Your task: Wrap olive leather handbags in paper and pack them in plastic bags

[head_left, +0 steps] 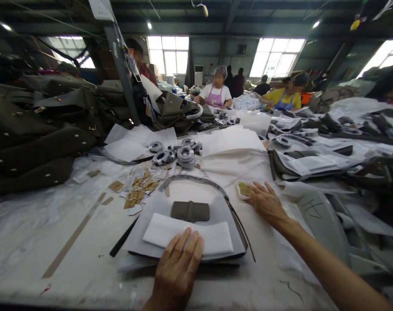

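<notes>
A handbag with a wrapped, arched handle [196, 178] lies flat before me under a sheet of white tissue paper [157, 207]. On it rest a dark olive flap piece [190, 211] and a folded strip of white padding [216, 237]. My left hand [180, 263] lies flat on this padding, its fingers stretched out. To the right, my right hand [264, 202] reaches to a small white dish [240, 195] holding something yellow, perhaps a sponge. Its extended fingertips touch the yellow thing or hover just over it; I cannot tell which.
Brown paper tags [140, 190] with strings lie behind the bag, near wrapped coiled straps [186, 156]. White paper sheets [232, 141] are stacked farther back. Dark olive bags [31, 134] pile up at left. More wrapped bags [313, 162] fill the right. Co-workers [216, 93] sit beyond.
</notes>
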{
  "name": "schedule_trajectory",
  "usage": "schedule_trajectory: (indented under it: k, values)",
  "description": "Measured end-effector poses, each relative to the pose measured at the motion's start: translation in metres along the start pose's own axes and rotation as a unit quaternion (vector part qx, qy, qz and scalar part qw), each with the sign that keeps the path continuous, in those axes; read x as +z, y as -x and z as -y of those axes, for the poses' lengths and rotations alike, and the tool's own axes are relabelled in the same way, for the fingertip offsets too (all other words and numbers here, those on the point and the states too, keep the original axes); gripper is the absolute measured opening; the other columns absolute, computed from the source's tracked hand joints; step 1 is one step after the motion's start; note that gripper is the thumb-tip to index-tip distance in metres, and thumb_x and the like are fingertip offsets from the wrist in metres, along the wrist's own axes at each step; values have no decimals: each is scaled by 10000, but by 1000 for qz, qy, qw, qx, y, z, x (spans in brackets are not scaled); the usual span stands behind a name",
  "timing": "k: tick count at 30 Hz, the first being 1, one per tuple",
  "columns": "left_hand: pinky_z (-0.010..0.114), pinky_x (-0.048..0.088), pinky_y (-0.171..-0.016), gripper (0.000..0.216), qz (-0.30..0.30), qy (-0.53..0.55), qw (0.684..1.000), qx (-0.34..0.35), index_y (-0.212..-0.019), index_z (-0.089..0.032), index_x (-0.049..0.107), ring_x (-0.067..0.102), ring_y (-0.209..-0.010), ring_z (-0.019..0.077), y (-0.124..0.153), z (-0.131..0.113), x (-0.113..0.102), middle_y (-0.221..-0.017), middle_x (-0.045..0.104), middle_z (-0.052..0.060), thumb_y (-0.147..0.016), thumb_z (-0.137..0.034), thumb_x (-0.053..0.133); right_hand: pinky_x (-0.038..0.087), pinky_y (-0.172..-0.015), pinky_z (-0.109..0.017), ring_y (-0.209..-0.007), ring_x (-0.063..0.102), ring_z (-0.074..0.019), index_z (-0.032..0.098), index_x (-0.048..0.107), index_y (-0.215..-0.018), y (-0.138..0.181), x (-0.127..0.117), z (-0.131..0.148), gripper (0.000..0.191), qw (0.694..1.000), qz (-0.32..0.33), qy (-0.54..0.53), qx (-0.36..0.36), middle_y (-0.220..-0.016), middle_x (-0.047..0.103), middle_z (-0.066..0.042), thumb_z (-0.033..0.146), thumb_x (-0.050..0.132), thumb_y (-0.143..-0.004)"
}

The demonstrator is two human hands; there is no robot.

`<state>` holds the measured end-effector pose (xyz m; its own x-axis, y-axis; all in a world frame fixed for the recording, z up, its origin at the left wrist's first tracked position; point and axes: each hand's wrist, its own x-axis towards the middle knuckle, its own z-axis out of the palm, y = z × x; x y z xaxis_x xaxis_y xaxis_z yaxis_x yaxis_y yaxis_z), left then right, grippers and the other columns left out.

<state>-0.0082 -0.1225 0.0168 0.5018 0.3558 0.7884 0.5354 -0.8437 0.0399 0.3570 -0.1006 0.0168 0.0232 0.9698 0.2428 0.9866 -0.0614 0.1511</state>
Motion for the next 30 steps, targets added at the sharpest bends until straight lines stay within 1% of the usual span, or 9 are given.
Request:
schedule_trajectory:
  k: [6, 9, 12, 15, 18, 21, 24, 28, 30]
  values:
    - [335, 309, -1155, 400, -26, -19, 999, 22, -1244, -211, 661, 561, -1261, 188, 0, 4, 5, -1207, 702, 35, -1017, -188, 332, 240, -1119, -597, -1224, 574, -318, 275, 738, -1081, -6, -16, -9, 251, 997, -1, -75, 10, -1217, 703, -75, 337, 598, -881]
    - [339, 307, -1160, 422, -40, -24, 999, 28, -1215, -229, 679, 567, -1254, 185, 1, 5, 6, -1195, 706, 32, -1025, -191, 303, 323, -1072, -562, -1120, 632, -291, 271, 754, -974, -11, -33, -5, 261, 985, -51, -162, 19, -1143, 730, -65, 416, 549, -902]
    - [339, 312, -1165, 424, -51, -31, 998, 23, -1182, -234, 694, 573, -1248, 178, 2, 4, 9, -1179, 713, 25, -1026, -180, 304, 448, -921, -437, -935, 670, -249, 252, 734, -816, -26, -53, 11, 275, 966, -93, -241, 23, -964, 748, -57, 416, 531, -903]
    - [352, 308, -1176, 430, -71, -36, 997, 20, -1142, -228, 714, 577, -1247, 182, 2, 3, 13, -1152, 723, 24, -1024, -175, 304, 459, -810, -378, -823, 652, -232, 237, 690, -760, -51, -68, 38, 238, 957, -92, -273, 23, -847, 713, -46, 414, 577, -870]
    - [363, 309, -1182, 405, -98, -49, 994, 28, -1092, -227, 730, 596, -1224, 180, 1, 4, 15, -1101, 739, 22, -1014, -162, 338, 456, -745, -330, -763, 634, -207, 223, 634, -715, -82, -70, 67, 199, 953, -82, -291, 21, -801, 679, -31, 388, 637, -826]
    - [363, 290, -1195, 332, -75, -67, 994, 37, -1078, -241, 732, 635, -1161, 168, 0, 6, 13, -1089, 743, 2, -998, -165, 419, 453, -736, -302, -756, 631, -189, 212, 624, -724, -111, -63, 87, 154, 959, -66, -274, 5, -805, 671, -24, 327, 659, -822]
    - [368, 257, -1212, 297, -65, -79, 994, 40, -1064, -264, 734, 626, -1177, 165, 2, 7, 19, -1081, 742, -21, -994, -189, 455, 454, -804, -293, -820, 651, -181, 207, 663, -796, -134, -52, 91, 119, 976, -50, -213, 1, -860, 696, -29, 285, 620, -874]
    - [375, 290, -1202, 295, -170, -79, 982, 11, -929, -267, 751, 520, -1316, 194, 6, 5, 41, -974, 747, -27, -989, -193, 471, 421, -939, -357, -1056, 631, -232, 199, 701, -1041, -152, -41, 71, 213, 988, -40, -144, 46, -1112, 702, -90, 250, 519, -942]
    - [392, 308, -1195, 243, -206, -82, 975, 7, -891, -264, 742, 507, -1330, 208, 7, 3, 52, -942, 743, -24, -970, -201, 521, 407, -968, -415, -1135, 598, -286, 173, 686, -1143, -155, -35, 56, 270, 990, -21, -124, 66, -1212, 669, -136, 240, 565, -911]
